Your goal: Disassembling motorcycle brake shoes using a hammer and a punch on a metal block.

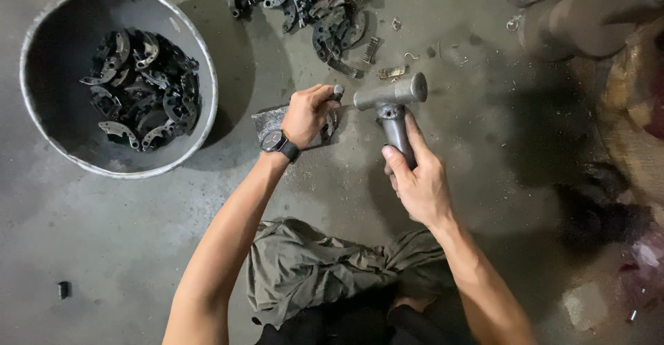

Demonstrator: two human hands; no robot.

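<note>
My right hand (415, 179) grips the handle of a grey metal hammer (391, 99), whose head points left toward a short metal punch (338, 92). My left hand (308, 113), with a dark wristwatch, is shut on that punch and holds it upright over a dark curved metal part (328, 128) lying on a flat metal block (268, 119). The hammer head sits just beside the punch's top.
A large round metal basin (41, 123) at the left holds several dark curved metal parts. A loose heap of similar parts (325, 6) lies at the top centre. Small clips and springs (391, 71) are scattered on the concrete floor. Cylindrical metal pieces (574, 20) stand top right.
</note>
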